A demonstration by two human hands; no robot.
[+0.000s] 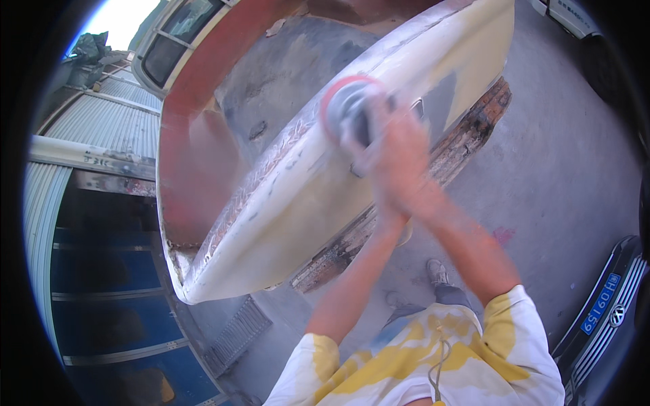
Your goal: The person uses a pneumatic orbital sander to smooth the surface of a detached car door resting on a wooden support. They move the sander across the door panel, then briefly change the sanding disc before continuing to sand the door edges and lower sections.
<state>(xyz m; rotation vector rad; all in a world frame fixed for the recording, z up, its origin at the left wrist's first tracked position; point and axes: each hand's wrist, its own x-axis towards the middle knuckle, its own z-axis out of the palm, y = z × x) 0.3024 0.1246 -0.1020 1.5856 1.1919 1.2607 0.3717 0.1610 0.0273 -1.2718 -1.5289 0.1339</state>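
Grey red-rimmed sander (348, 107), gripped by blurred fingers (397, 130), jutting beyond them; on cream panel (298, 220)

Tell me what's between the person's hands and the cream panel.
In the head view, a round, red-rimmed grey tool lies between the overlapping hands and the cream panel. Blur hides whether it touches the panel.

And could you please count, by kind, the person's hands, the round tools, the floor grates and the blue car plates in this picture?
Hands: 2
Round tool: 1
Floor grate: 1
Blue plate: 1
Total: 5
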